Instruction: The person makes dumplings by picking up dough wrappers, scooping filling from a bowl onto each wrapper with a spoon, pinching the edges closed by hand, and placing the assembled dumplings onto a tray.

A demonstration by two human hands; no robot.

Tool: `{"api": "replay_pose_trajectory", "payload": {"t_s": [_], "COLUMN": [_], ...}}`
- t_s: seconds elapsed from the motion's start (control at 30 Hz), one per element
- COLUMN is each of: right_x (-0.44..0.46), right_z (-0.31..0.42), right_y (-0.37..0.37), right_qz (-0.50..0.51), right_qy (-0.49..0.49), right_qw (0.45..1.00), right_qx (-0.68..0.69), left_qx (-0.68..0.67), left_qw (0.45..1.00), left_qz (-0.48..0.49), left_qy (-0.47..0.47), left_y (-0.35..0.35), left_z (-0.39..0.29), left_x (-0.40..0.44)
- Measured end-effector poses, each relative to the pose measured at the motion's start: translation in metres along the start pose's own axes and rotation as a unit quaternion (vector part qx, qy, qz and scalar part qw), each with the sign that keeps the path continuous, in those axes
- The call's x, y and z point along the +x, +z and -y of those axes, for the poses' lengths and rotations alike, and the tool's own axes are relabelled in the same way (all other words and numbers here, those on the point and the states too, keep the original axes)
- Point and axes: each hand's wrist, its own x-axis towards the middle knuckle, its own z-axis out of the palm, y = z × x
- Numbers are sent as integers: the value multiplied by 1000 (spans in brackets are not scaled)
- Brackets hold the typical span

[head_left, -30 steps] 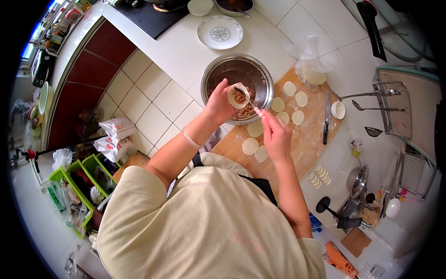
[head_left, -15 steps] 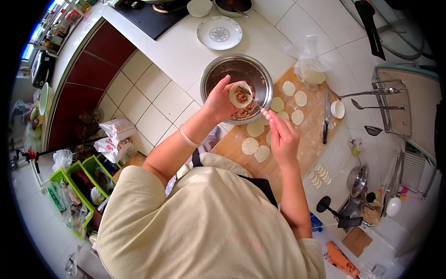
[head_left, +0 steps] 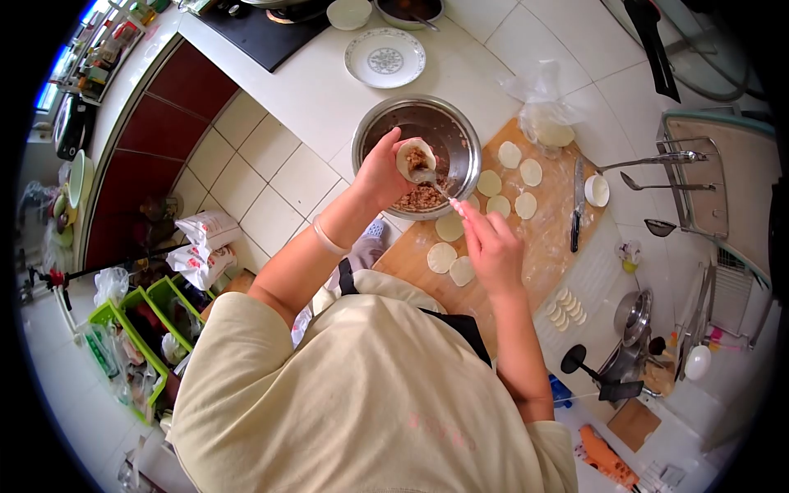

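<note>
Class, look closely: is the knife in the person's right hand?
No, the right hand holds a spoon, while the knife lies apart from it.

Looks like a kitchen, probably a home one. Shows as much in the black cooktop [head_left: 261, 37] set near the left edge of the white desk [head_left: 320, 94], the patterned plate [head_left: 385, 58], the steel bowl [head_left: 452, 135] with minced filling [head_left: 421, 197], and the floured wooden board [head_left: 538, 255] bearing dough rounds [head_left: 441, 258] and, near its right edge, a knife [head_left: 577, 215]. Fits, too, with ladles [head_left: 660, 228] hung by the tiled wall [head_left: 538, 41] and dark red cupboard fronts [head_left: 156, 148].
</note>
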Motion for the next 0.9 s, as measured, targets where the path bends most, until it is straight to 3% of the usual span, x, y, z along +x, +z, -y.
{"api": "replay_pose_trajectory", "payload": {"t_s": [0.2,0.43,0.8,0.9], "right_x": [4,11,26,28], "right_z": [8,7,8,17], "right_y": [3,-6,13,8], "right_qz": [25,26,-35,-24], "right_qy": [-9,49,7,45], "right_qw": [999,998,997,994], "right_qx": [-40,-23,73,95], "left_qx": [-23,-65,-20,-25], "left_qw": [998,991,998,997], "left_qz": [-35,-90,-30,-33], "left_qy": [38,68,56,57], "left_y": [-13,-3,0,1], "left_z": [-1,-12,-3,-3], "left_x": [10,4,2,-1]}}
